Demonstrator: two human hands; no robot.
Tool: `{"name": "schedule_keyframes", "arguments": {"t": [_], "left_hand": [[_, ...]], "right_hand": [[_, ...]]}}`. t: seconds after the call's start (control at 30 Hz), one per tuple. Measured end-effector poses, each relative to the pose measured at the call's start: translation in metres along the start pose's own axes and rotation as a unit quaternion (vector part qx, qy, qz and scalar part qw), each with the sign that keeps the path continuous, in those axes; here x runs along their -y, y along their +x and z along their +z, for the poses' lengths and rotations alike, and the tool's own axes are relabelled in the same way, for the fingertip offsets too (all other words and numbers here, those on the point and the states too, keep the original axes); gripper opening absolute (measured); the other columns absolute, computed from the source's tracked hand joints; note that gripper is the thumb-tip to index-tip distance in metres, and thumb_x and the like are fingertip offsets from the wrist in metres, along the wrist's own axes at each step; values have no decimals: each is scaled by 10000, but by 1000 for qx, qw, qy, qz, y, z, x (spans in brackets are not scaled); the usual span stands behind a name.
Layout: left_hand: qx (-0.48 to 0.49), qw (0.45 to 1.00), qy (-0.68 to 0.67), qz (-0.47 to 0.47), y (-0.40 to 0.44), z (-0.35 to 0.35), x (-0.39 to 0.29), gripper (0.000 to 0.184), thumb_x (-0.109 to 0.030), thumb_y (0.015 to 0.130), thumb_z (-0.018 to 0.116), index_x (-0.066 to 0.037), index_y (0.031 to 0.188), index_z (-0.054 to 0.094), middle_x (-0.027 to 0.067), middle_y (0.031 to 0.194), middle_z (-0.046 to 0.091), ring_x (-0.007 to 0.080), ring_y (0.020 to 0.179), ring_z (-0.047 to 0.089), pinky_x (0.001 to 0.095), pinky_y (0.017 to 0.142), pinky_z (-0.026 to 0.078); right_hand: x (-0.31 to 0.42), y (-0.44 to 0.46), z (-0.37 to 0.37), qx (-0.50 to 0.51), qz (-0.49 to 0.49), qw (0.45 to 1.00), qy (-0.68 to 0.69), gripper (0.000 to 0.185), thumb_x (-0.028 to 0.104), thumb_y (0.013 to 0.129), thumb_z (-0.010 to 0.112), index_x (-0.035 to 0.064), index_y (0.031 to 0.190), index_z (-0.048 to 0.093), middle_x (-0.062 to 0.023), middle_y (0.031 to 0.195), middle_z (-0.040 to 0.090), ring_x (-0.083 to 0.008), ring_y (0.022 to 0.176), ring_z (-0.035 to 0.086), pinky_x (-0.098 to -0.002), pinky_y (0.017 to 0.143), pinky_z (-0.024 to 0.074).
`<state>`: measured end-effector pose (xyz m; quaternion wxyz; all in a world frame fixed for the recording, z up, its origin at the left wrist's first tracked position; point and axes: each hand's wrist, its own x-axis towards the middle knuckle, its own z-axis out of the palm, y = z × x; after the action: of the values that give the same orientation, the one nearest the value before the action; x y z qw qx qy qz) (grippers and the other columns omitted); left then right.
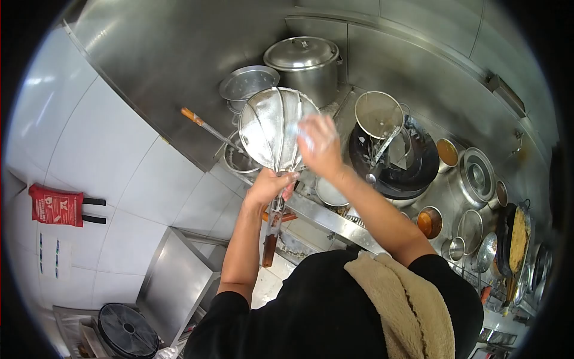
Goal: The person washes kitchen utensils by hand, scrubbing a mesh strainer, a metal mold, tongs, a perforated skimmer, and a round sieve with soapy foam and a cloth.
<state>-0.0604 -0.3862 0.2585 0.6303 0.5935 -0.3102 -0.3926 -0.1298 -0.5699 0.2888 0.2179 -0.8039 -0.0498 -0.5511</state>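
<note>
A large round mesh strainer [263, 131] is held up in front of the stove, its bowl raised and its handle pointing down toward my body. My left hand [272, 186] is wrapped round the handle just below the bowl. At the bowl's right edge is my right hand [318, 140], blurred by motion; a whitish-blue patch shows at its fingers, too smeared to make out. Behind the strainer stand a lidded steel pot [304, 57] and a perforated metal pan [248, 84].
A black wok [421, 158] with a second strainer [379, 113] over it sits to the right. Cups of sauce [429, 222] and steel bowls [477, 173] line the far right. A wooden-handled tool [200, 121] leans at the left. A red pouch [57, 205] hangs on the wall.
</note>
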Motion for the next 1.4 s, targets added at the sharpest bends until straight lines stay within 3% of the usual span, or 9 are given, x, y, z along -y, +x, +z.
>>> {"name": "schedule_keyframes", "arguments": {"t": [0.1,0.4,0.53,0.63,0.9,0.97,1.07,1.2,1.4], "left_hand": [[12,999,52,-10,-7,7,-2,189,-47,927,655,-39,759,570,28,564,524,132,462,508,299,443,436],[-30,999,33,-3,-6,6,-13,151,-42,931,649,-31,800,574,17,579,538,121,472,515,292,450,435],[30,994,100,-15,-13,18,-12,150,-68,944,650,-33,816,580,10,561,529,106,469,502,286,464,428],[31,990,134,-35,-11,22,-15,124,-79,954,642,-24,853,596,2,558,526,96,470,491,284,470,417],[-29,977,210,-33,-1,9,-5,160,-87,952,625,19,1071,612,3,608,540,84,453,468,289,455,415],[-31,930,316,188,7,6,23,265,-91,939,636,20,1177,606,56,743,621,132,574,563,317,573,491],[-15,945,317,80,-2,21,8,407,-82,916,645,5,1308,579,130,1015,682,207,853,640,353,818,520],[-30,931,330,155,7,18,20,478,-58,886,642,1,1353,556,171,1283,654,265,1174,588,365,1057,424],[9,938,345,43,1,19,13,488,-57,874,640,1,1350,557,189,1244,669,271,1125,620,367,1025,451]], "right_hand": [[-56,46,4,31,142,988,44,214,55,826,690,-8,1030,680,-172,1006,638,-373,930,640,-424,829,525],[8,1,4,1,5,1000,20,219,63,828,672,-5,1036,671,-177,1022,621,-362,956,631,-417,852,520],[-92,46,29,13,297,950,94,215,148,920,635,-5,1067,669,-128,1000,697,-216,915,647,-326,845,496],[-106,55,37,22,349,924,154,204,145,923,635,10,1070,676,-132,1017,717,-176,923,642,-324,832,499],[-12,44,10,14,-4,999,32,168,85,859,667,-3,1000,677,-170,975,628,-321,864,636,-370,815,508],[-31,62,15,57,54,995,55,187,106,844,669,-1,996,691,-178,986,640,-345,912,633,-405,836,509],[-68,93,24,144,193,966,98,203,146,826,684,23,984,716,-188,990,667,-372,965,639,-437,858,514],[-22,75,17,56,22,997,52,183,139,843,706,18,979,711,-152,1044,687,-361,998,628,-417,914,496],[-36,70,28,80,189,970,126,203,111,870,692,0,1041,704,-141,1079,692,-312,1026,651,-378,922,505]]}}
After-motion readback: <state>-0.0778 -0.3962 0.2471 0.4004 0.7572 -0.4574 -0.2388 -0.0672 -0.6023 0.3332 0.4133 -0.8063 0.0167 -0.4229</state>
